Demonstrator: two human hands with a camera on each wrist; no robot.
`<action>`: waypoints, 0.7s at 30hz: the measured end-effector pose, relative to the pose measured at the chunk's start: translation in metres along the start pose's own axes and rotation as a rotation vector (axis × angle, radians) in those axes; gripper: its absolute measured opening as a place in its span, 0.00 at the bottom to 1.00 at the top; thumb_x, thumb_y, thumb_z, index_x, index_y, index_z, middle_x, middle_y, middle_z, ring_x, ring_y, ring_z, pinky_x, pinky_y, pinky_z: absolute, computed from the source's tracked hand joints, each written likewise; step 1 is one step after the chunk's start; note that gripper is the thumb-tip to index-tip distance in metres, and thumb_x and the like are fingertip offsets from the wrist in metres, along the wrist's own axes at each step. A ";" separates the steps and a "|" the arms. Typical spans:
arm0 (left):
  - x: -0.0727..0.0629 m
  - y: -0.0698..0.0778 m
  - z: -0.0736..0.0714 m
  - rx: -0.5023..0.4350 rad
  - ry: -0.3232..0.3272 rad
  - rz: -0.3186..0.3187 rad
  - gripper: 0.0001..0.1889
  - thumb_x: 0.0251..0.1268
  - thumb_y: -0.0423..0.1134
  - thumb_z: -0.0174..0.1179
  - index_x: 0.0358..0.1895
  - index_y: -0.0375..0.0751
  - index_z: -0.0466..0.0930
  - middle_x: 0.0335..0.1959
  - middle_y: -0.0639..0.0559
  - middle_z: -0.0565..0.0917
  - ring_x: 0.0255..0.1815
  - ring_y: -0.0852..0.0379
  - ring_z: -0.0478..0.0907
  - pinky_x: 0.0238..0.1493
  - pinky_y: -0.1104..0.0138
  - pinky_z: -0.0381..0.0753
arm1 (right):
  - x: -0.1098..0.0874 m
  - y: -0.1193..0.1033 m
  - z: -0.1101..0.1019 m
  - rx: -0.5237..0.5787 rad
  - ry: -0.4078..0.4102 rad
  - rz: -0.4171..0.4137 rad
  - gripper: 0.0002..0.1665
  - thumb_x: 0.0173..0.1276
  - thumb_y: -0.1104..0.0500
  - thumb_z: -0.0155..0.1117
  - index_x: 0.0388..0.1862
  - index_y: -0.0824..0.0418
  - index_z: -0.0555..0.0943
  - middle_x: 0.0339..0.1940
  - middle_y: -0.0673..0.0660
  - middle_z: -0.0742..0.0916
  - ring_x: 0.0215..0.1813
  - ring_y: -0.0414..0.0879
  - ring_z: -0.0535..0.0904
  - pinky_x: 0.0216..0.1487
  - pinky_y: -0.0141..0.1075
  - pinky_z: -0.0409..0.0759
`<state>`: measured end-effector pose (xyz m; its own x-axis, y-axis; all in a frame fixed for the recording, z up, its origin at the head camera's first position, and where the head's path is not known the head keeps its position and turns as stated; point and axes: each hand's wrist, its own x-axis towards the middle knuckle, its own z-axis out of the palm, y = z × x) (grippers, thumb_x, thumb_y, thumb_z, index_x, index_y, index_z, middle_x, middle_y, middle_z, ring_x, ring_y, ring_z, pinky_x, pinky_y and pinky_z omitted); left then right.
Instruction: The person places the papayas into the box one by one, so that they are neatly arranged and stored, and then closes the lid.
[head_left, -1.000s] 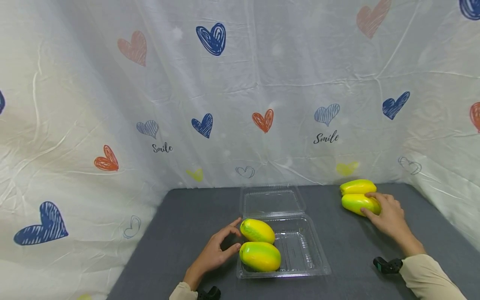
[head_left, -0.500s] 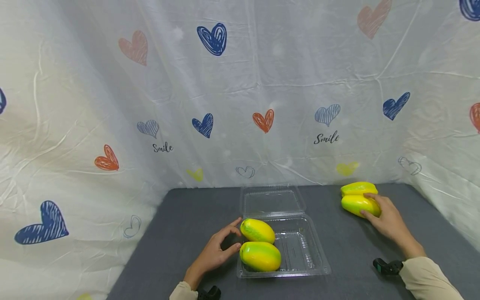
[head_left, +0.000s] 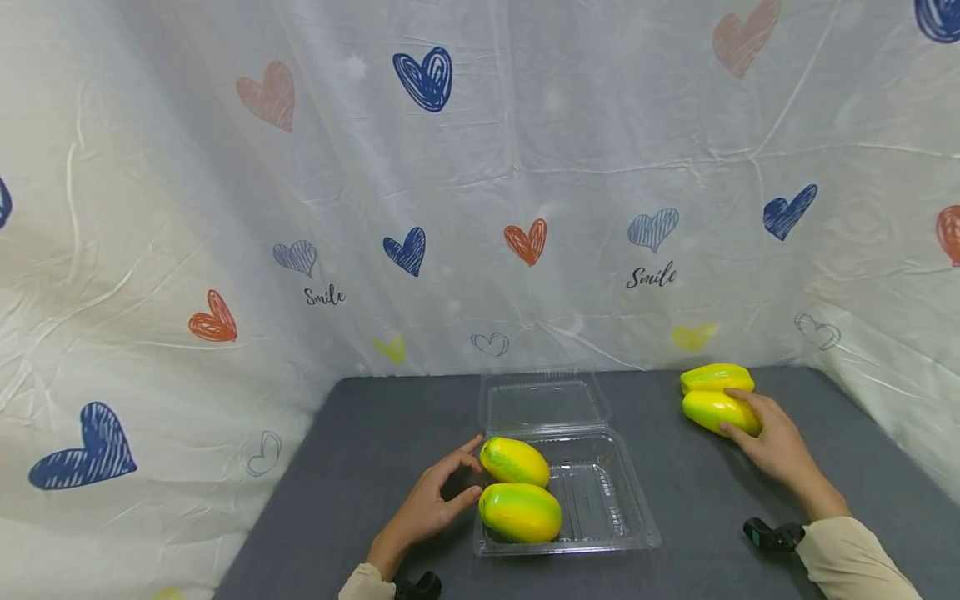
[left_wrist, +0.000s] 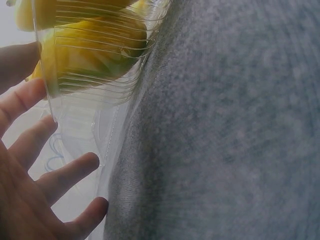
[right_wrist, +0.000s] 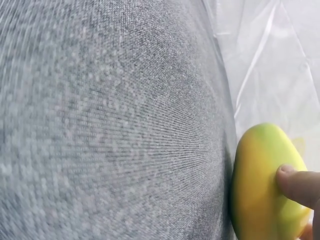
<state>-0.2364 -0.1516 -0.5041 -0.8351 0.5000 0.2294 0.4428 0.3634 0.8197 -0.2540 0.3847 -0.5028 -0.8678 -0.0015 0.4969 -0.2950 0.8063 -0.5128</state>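
Note:
On the right, my right hand (head_left: 780,446) holds the nearer of two yellow-green papayas, thumb on its near side and fingers over its far side. That papaya (head_left: 716,412) lies on the cloth; in the right wrist view my thumb (right_wrist: 300,185) presses its skin. The second papaya (head_left: 716,377) lies right behind it. My left hand (head_left: 431,504) has its fingers spread at the left rim of a clear plastic clamshell container (head_left: 637,508), its lid (head_left: 543,400) laid back. Inside, at the left, sit a rear papaya (head_left: 515,461) and a front papaya (head_left: 520,512).
A dark grey cloth (head_left: 360,450) covers the table. Behind and at the sides hangs a white curtain (head_left: 465,167) printed with hearts. Both wrists carry black straps, one of them the right wrist strap (head_left: 776,535).
My right hand and the papaya in it have shifted very slightly left and toward me, and the papaya behind has settled a little lower in view. My left hand stays put.

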 end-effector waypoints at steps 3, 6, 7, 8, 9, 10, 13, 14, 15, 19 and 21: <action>0.000 -0.001 0.000 0.005 -0.002 0.006 0.09 0.75 0.44 0.61 0.52 0.51 0.76 0.81 0.56 0.62 0.82 0.45 0.58 0.75 0.33 0.58 | 0.000 0.001 0.001 -0.002 0.001 0.006 0.34 0.65 0.63 0.72 0.67 0.69 0.72 0.60 0.81 0.74 0.59 0.77 0.69 0.54 0.71 0.66; 0.000 -0.003 0.000 0.009 -0.004 0.009 0.09 0.75 0.44 0.61 0.52 0.52 0.76 0.81 0.55 0.62 0.82 0.44 0.58 0.75 0.33 0.58 | -0.001 0.001 0.002 -0.004 0.007 0.014 0.34 0.64 0.63 0.73 0.67 0.69 0.72 0.60 0.81 0.74 0.59 0.77 0.70 0.54 0.71 0.66; 0.000 -0.003 0.000 0.008 -0.004 0.010 0.09 0.75 0.44 0.61 0.52 0.52 0.76 0.81 0.55 0.62 0.82 0.44 0.58 0.75 0.33 0.58 | -0.001 0.001 0.002 -0.004 0.010 0.017 0.34 0.64 0.64 0.73 0.67 0.69 0.72 0.60 0.81 0.75 0.59 0.77 0.70 0.54 0.71 0.66; 0.000 -0.003 0.000 0.008 -0.004 0.009 0.09 0.75 0.44 0.61 0.52 0.52 0.76 0.81 0.55 0.62 0.82 0.44 0.58 0.75 0.33 0.58 | -0.002 0.000 0.002 -0.005 0.013 0.020 0.33 0.64 0.64 0.73 0.66 0.69 0.72 0.60 0.81 0.75 0.59 0.77 0.70 0.54 0.71 0.66; 0.000 -0.003 0.000 0.007 -0.005 0.008 0.09 0.75 0.44 0.61 0.52 0.52 0.76 0.81 0.55 0.62 0.82 0.44 0.58 0.75 0.33 0.58 | -0.002 0.000 0.002 -0.005 0.017 0.024 0.33 0.64 0.64 0.73 0.66 0.69 0.72 0.60 0.81 0.75 0.59 0.77 0.70 0.54 0.71 0.66; 0.000 -0.003 0.000 0.007 -0.006 0.008 0.09 0.75 0.43 0.61 0.52 0.52 0.76 0.81 0.55 0.62 0.82 0.44 0.58 0.75 0.33 0.58 | -0.003 -0.001 0.002 -0.006 0.021 0.027 0.33 0.64 0.64 0.73 0.66 0.69 0.72 0.59 0.81 0.75 0.59 0.77 0.70 0.54 0.71 0.67; -0.001 -0.003 0.001 0.006 -0.010 0.010 0.09 0.75 0.43 0.61 0.53 0.51 0.76 0.81 0.54 0.62 0.82 0.43 0.58 0.75 0.33 0.58 | -0.005 -0.002 0.002 -0.008 0.027 0.037 0.34 0.63 0.65 0.74 0.66 0.69 0.72 0.59 0.81 0.75 0.58 0.77 0.70 0.54 0.71 0.67; -0.001 -0.003 0.001 0.007 -0.010 0.011 0.09 0.75 0.43 0.60 0.53 0.51 0.76 0.81 0.53 0.62 0.82 0.43 0.58 0.75 0.33 0.58 | -0.005 -0.003 0.002 -0.007 0.029 0.040 0.34 0.63 0.65 0.74 0.66 0.70 0.72 0.59 0.81 0.75 0.58 0.77 0.70 0.54 0.71 0.67; -0.001 -0.003 0.001 0.004 -0.011 0.011 0.09 0.75 0.42 0.60 0.53 0.50 0.76 0.81 0.53 0.62 0.82 0.43 0.58 0.75 0.33 0.58 | -0.005 -0.004 0.002 -0.005 0.031 0.044 0.34 0.63 0.65 0.74 0.66 0.70 0.72 0.59 0.81 0.75 0.58 0.77 0.70 0.53 0.71 0.67; 0.000 -0.002 0.000 -0.006 -0.010 0.009 0.09 0.75 0.42 0.60 0.53 0.49 0.76 0.81 0.53 0.62 0.83 0.44 0.58 0.75 0.33 0.58 | -0.006 -0.007 0.001 0.007 0.051 0.050 0.34 0.63 0.65 0.74 0.66 0.70 0.72 0.58 0.80 0.75 0.57 0.76 0.71 0.53 0.70 0.67; 0.000 -0.002 0.000 -0.014 -0.009 0.005 0.09 0.75 0.42 0.60 0.53 0.48 0.76 0.81 0.54 0.62 0.83 0.45 0.58 0.75 0.33 0.58 | -0.005 -0.009 0.001 0.011 0.065 0.049 0.34 0.62 0.65 0.74 0.66 0.70 0.72 0.58 0.80 0.76 0.57 0.76 0.72 0.52 0.69 0.68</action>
<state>-0.2373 -0.1520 -0.5053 -0.8302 0.5084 0.2287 0.4420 0.3504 0.8257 -0.2473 0.3768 -0.5010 -0.8536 0.0766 0.5153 -0.2576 0.7976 -0.5453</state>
